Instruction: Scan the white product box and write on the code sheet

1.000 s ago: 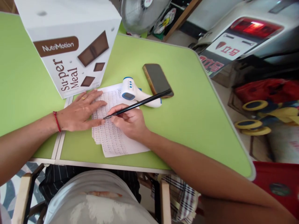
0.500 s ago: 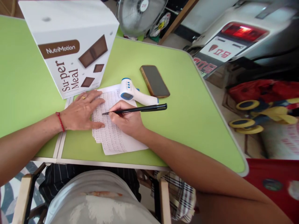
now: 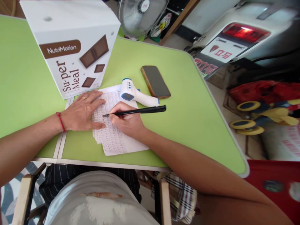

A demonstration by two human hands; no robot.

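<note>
My right hand (image 3: 127, 120) grips a black pen (image 3: 140, 111), its tip resting on a stack of printed paper sheets (image 3: 112, 137) covered in small rows of text. My left hand (image 3: 82, 111) lies flat with fingers spread on the left side of the sheets, pressing them onto the green table (image 3: 192, 112). A red string bracelet is on my left wrist and a ring on one finger. A white and blue infrared thermometer (image 3: 134, 93) lies on the top edge of the sheets, just beyond my right hand.
A white NutriMotion Super Meal box (image 3: 70, 43) stands behind my left hand. A phone (image 3: 155, 81) lies face up beside the thermometer. A fan (image 3: 140, 15) stands past the table's far edge. A scooter's rear (image 3: 234, 40) and yellow-rimmed wheels (image 3: 250, 115) sit to the right.
The pen has tipped down from a steep slant to nearly level and its tip has shifted slightly on the sheet. The view has shifted a little. My left hand has stayed put.
</note>
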